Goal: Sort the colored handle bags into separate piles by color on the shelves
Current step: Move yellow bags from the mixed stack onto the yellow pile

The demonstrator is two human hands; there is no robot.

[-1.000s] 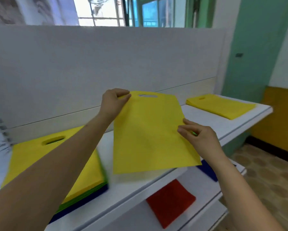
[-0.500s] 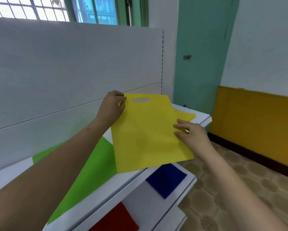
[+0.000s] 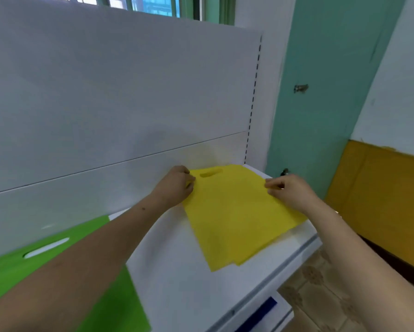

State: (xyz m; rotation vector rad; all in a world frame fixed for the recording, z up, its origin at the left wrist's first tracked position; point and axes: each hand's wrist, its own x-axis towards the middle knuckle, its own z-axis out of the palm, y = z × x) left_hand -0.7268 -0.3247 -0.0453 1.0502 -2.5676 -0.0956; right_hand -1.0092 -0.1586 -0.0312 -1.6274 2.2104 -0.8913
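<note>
A yellow handle bag (image 3: 234, 212) lies flat at the right end of the white top shelf (image 3: 177, 271), on top of another yellow bag whose edge shows beneath it. My left hand (image 3: 176, 188) pinches its upper left corner beside the handle slot. My right hand (image 3: 288, 191) pinches its right edge. A green handle bag (image 3: 28, 264) lies on the same shelf at the left, partly hidden by my left forearm.
A white back panel (image 3: 129, 92) rises behind the shelf. A lower shelf (image 3: 280, 310) at the bottom right carries a blue bag (image 3: 261, 312). A teal door (image 3: 320, 104) and a tiled floor (image 3: 320, 298) are to the right.
Both hands carried the yellow bag to the right along the shelf and lowered it onto the yellow pile at the shelf's right end. The view turned right with them.
</note>
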